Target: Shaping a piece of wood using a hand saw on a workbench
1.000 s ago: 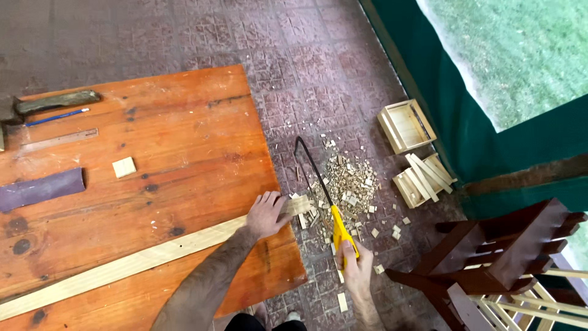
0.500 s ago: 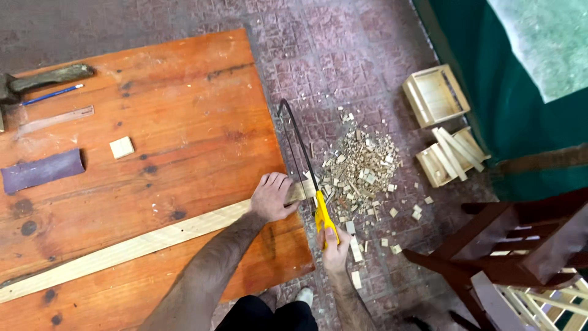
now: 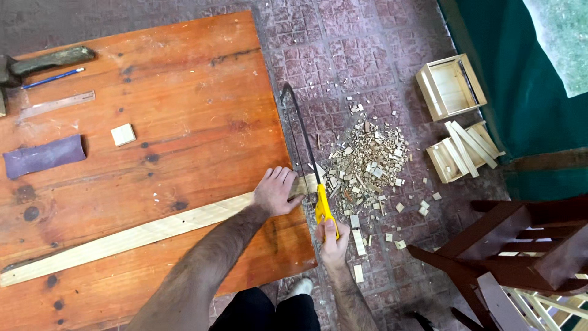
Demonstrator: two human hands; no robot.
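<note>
The person stands at the near edge of the orange-brown wooden surface point(image 3: 184, 92), looking down. A long pale wood strip point(image 3: 135, 236) lies across it, its long axis running from the far left corner near the person up and rightward to the right edge, where its end juts just past the rim. The left hand point(image 3: 277, 191) lies flat on that strip near its right end, fingers spread and pressing down, clamped on the wood rather than curled round it; the forearm comes up diagonally from below.

The right hand point(image 3: 334, 240) is off the edge of the surface, over the floor, closed round the yellow handle of a hacksaw point(image 3: 309, 168). The saw's dark frame runs away from the person, almost square across the strip, with the blade meeting the wood right beside the left fingertips. So the two hands sit close together, on either side of the cut, the left one nearer the strip's length and the right one nearer its overhanging end.

On the tiled floor just right of the saw lies a heap of offcuts point(image 3: 367, 162). Farther right stand two small wooden boxes point(image 3: 450, 86), one holding loose slats. On the left of the surface are a small wood block point(image 3: 123, 134), a strip of sandpaper point(image 3: 43, 155), a ruler point(image 3: 56, 104) and a pencil point(image 3: 54, 78).
</note>
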